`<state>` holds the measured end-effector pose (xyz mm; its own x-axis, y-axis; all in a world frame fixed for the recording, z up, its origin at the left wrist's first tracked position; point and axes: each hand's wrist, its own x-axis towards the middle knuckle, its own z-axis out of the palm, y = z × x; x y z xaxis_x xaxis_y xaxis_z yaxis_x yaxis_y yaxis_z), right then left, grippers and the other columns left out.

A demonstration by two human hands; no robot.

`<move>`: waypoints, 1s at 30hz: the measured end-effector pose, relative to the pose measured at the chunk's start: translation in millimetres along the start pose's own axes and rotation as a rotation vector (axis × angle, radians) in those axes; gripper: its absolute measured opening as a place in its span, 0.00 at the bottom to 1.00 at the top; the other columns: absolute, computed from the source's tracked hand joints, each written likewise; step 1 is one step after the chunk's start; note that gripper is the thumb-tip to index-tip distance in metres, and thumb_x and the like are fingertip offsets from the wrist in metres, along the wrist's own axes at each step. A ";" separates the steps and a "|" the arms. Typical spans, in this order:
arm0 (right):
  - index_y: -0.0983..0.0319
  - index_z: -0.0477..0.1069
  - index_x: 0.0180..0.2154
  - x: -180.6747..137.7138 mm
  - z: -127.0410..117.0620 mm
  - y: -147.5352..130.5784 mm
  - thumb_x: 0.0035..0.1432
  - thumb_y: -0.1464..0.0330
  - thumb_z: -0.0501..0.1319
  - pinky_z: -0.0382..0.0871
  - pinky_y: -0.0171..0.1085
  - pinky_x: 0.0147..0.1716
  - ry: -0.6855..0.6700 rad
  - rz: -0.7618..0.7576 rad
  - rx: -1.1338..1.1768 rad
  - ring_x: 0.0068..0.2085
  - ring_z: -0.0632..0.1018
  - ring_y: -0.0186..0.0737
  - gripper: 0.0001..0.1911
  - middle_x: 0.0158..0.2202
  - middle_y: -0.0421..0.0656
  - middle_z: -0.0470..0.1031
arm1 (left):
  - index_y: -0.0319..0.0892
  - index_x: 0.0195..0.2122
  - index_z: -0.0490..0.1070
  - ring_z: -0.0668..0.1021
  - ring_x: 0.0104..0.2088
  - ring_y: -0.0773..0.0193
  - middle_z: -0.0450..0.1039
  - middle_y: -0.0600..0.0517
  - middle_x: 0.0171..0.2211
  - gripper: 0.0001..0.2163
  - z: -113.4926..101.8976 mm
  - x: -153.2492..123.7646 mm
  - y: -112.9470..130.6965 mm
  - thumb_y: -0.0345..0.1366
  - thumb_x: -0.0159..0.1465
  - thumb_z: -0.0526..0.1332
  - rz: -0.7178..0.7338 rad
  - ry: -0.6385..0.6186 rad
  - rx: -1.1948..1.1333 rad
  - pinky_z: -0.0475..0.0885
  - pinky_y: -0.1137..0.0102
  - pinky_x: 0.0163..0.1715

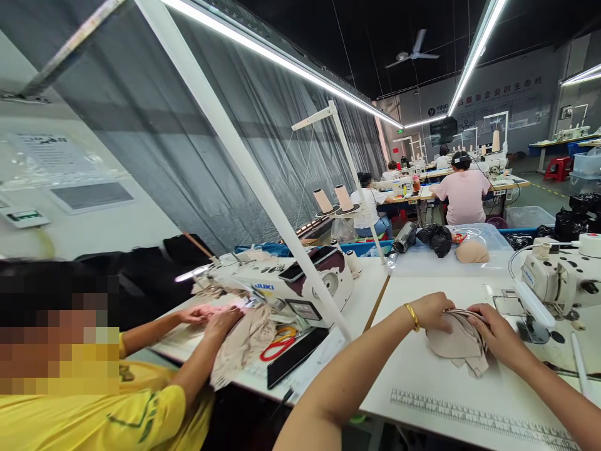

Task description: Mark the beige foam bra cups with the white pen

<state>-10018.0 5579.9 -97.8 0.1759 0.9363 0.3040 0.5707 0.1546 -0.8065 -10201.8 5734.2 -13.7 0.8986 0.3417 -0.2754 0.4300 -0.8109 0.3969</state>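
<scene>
A beige fabric piece, folded in layers, lies on the white sewing table in front of me. My left hand, with a gold bangle on the wrist, pinches its upper left edge. My right hand grips its right edge, fingers curled over the cloth. Both hands are closed on the fabric. Just right of my hands stands a white sewing machine.
A co-worker in a yellow shirt sits at my left, hands at a JUKI sewing machine with beige cloth and red scissors. A beige cup piece and black bag lie at the table's far end. Other people sew farther back.
</scene>
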 end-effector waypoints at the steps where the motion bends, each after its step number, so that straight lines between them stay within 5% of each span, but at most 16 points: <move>1: 0.56 0.75 0.54 -2.1 2.1 -2.8 0.68 0.49 0.58 0.77 0.51 0.57 -0.024 -0.009 0.002 0.56 0.82 0.55 0.23 0.54 0.50 0.82 | 0.42 0.49 0.79 0.77 0.59 0.42 0.78 0.42 0.50 0.19 1.0 0.9 1.7 0.44 0.60 0.75 0.005 0.030 -0.019 0.72 0.55 0.60; 5: 0.57 0.71 0.62 -9.2 12.5 -8.3 0.57 0.58 0.65 0.78 0.50 0.57 -0.040 0.014 -0.034 0.58 0.82 0.56 0.31 0.59 0.49 0.82 | 0.44 0.38 0.78 0.77 0.58 0.43 0.78 0.45 0.45 0.13 8.1 -2.9 11.5 0.41 0.57 0.78 -0.011 0.177 -0.177 0.70 0.54 0.62; 9: 0.55 0.70 0.56 -6.2 9.4 0.0 0.61 0.62 0.57 0.80 0.48 0.47 0.074 0.070 -0.121 0.49 0.86 0.54 0.22 0.51 0.47 0.84 | 0.46 0.47 0.74 0.69 0.67 0.40 0.74 0.42 0.57 0.22 32.8 -27.9 30.0 0.51 0.60 0.75 -0.130 0.525 -0.479 0.64 0.47 0.70; 11: 0.57 0.70 0.57 -3.4 5.8 5.1 0.62 0.63 0.57 0.79 0.52 0.49 0.150 0.059 -0.173 0.51 0.85 0.58 0.22 0.52 0.50 0.84 | 0.45 0.47 0.71 0.73 0.64 0.40 0.75 0.39 0.54 0.25 55.9 -43.0 44.8 0.60 0.63 0.70 -0.203 0.648 -0.704 0.70 0.45 0.66; 14: 0.61 0.71 0.58 -6.7 11.7 6.3 0.65 0.65 0.55 0.75 0.62 0.58 0.202 -0.062 -0.220 0.58 0.81 0.66 0.22 0.56 0.58 0.82 | 0.45 0.40 0.70 0.84 0.48 0.45 0.80 0.40 0.42 0.31 94.9 -54.3 70.9 0.71 0.60 0.65 -0.230 0.617 -1.126 0.81 0.49 0.52; 17: 0.59 0.75 0.58 -24.7 31.4 -0.7 0.68 0.67 0.54 0.71 0.64 0.65 0.136 -0.252 -0.213 0.63 0.78 0.64 0.21 0.61 0.56 0.80 | 0.45 0.46 0.73 0.84 0.56 0.49 0.81 0.40 0.52 0.35 121.4 -47.9 91.1 0.75 0.60 0.59 -0.187 0.660 -1.513 0.79 0.54 0.61; 22: 0.55 0.69 0.67 -64.5 35.8 -16.6 0.67 0.69 0.58 0.69 0.63 0.71 -0.014 -0.470 -0.160 0.73 0.71 0.60 0.28 0.71 0.52 0.73 | 0.45 0.43 0.78 0.80 0.64 0.44 0.82 0.41 0.53 0.30 132.3 -29.5 96.6 0.63 0.50 0.77 -0.132 0.746 -1.905 0.74 0.56 0.69; 26: 0.56 0.51 0.73 -73.2 9.6 -22.3 0.71 0.69 0.56 0.71 0.54 0.71 -0.082 -0.431 -0.094 0.76 0.67 0.50 0.33 0.77 0.55 0.63 | 0.43 0.46 0.80 0.81 0.62 0.44 0.84 0.42 0.51 0.29 135.5 -26.9 94.9 0.54 0.50 0.82 -0.128 0.801 -2.036 0.76 0.56 0.67; 30: 0.52 0.58 0.73 -70.7 12.1 -10.4 0.70 0.70 0.57 0.61 0.64 0.75 -0.150 -0.422 -0.193 0.78 0.63 0.56 0.33 0.77 0.51 0.63 | 0.39 0.45 0.82 0.81 0.63 0.45 0.84 0.39 0.52 0.23 136.1 -28.6 98.3 0.47 0.54 0.82 -0.126 0.846 -2.064 0.76 0.61 0.65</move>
<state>-10046.1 5515.8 -117.1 -0.2127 0.8417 0.4963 0.7082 0.4828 -0.5152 -10197.2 5580.0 -86.0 0.4424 0.8568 -0.2649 -0.5663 0.4959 0.6583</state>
